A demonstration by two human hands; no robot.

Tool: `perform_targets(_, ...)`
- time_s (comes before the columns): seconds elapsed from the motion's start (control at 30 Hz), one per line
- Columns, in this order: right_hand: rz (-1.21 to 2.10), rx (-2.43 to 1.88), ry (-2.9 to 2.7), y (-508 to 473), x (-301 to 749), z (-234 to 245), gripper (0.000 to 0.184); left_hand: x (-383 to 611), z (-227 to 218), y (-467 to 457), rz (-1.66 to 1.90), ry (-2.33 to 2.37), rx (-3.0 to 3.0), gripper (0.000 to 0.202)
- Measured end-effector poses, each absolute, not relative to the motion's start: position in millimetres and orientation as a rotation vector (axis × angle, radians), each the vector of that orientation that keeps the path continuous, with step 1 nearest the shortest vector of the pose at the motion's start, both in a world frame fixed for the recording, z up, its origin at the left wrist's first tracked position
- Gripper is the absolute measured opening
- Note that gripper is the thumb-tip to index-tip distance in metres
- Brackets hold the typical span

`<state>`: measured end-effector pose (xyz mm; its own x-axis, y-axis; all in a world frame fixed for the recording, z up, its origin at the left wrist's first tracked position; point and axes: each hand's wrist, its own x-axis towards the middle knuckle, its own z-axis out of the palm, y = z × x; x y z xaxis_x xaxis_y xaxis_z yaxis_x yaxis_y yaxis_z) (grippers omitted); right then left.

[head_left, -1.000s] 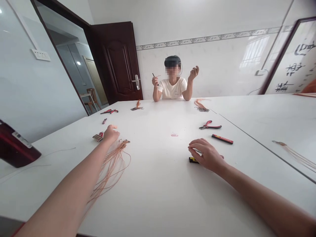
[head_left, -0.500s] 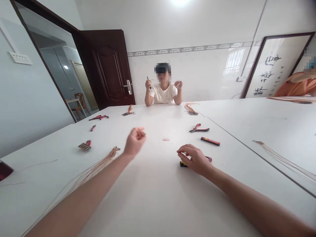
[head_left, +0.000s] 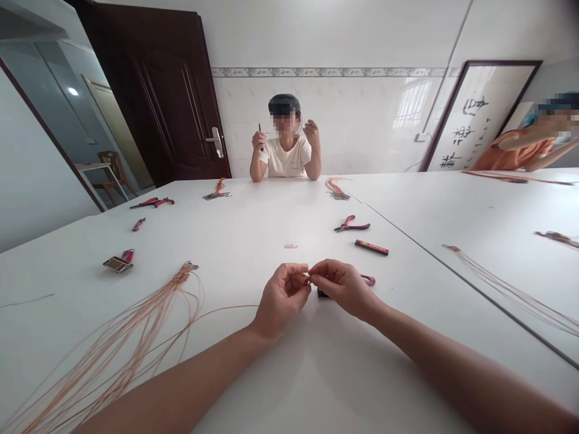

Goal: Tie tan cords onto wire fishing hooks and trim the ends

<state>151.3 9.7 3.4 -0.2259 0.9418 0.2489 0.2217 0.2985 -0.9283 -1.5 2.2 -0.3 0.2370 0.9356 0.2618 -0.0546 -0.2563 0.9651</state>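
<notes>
My left hand (head_left: 283, 298) and my right hand (head_left: 346, 289) meet at the fingertips over the middle of the white table (head_left: 253, 361). Both are closed in a pinch around a tiny dark metallic piece (head_left: 309, 279), too small to name. A thin brown cord (head_left: 226, 308) runs from the left towards my left wrist; where it ends is hidden. Left of my left hand lies a bundle of thin brown cords (head_left: 154, 307) with metal ends. Partly hidden behind my right hand lie a pink-red loop-shaped handle (head_left: 370, 280) and a black object (head_left: 322, 293).
Red-handled pliers (head_left: 351, 224) and a narrow red-black box (head_left: 371, 247) lie ahead on the right. More pliers (head_left: 154, 202) and a red item with a pale block (head_left: 118, 263) are left. A co-worker (head_left: 286, 150) sits opposite; another person (head_left: 520, 147) sits far right.
My left hand has moved right to meet my right hand, and the fingertips now touch around the tiny piece. The view has shifted, showing more of the cord bundle.
</notes>
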Motion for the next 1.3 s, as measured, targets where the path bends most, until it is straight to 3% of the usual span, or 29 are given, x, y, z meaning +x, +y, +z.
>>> perform_targets(0.47,0.745,-1.064,-1.810,6.0,150.3,1.8,0.012,-4.9,-0.7,3.3,1.146,0.912,1.282,0.032)
perform_targets(0.9,0.787,-1.047,-1.835,6.6,150.8,2.8,0.018,-4.6,-0.5,3.8,1.133,0.911,1.267,0.029)
perform_targets(1.3,0.280,-1.162,-1.963,15.0,166.8,6.2,0.015,-4.3,-1.1,4.3,1.160,0.963,1.241,0.030)
